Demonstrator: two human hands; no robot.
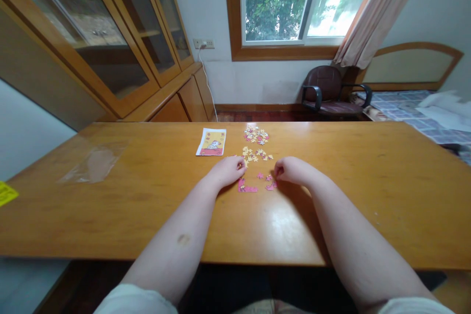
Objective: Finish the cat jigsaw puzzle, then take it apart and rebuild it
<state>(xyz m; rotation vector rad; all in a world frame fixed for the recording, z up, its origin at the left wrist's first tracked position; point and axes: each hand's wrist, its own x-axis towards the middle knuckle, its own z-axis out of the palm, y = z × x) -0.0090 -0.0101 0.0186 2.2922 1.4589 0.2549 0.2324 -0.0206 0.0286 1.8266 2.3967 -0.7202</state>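
My left hand (231, 169) rests at the left of the puzzle pieces, its fingers curled together; what they hold, if anything, is hidden. Just below it lies a joined L-shaped strip of pink puzzle pieces (250, 189). On the other side my right hand (290, 170) is closed, fingertips pointing down at the table, and I cannot make out anything in them. Close to those fingertips are a few loose pink pieces (270, 187). A single pink puzzle piece (260, 175) lies between the hands. Yellow puzzle pieces (253, 155) are spread just beyond them.
Farther back sits a heap of mixed puzzle pieces (256, 135). A picture card (212, 142) with a yellow and pink print lies left of it. A clear plastic bag (96, 163) is on the left of the wooden table (165, 225). An armchair (326, 91) stands beyond the far edge.
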